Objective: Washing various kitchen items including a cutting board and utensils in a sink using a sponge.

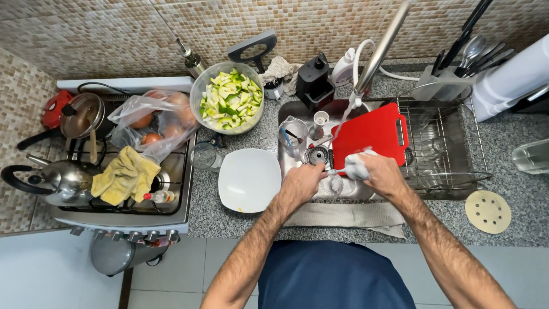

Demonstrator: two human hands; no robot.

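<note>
Over the steel sink my left hand grips a thin utensil handle that reaches to the right. My right hand closes on a soapy white sponge pressed against that utensil's end. A red cutting board leans in the sink just behind both hands. Water runs from the chrome tap onto the board. A clear measuring jug and a small white cup stand in the sink at the left.
A white plate lies left of the sink, with a bowl of chopped green vegetables behind it. The stove holds a kettle, yellow cloth and a bag of onions. A dish rack stands right.
</note>
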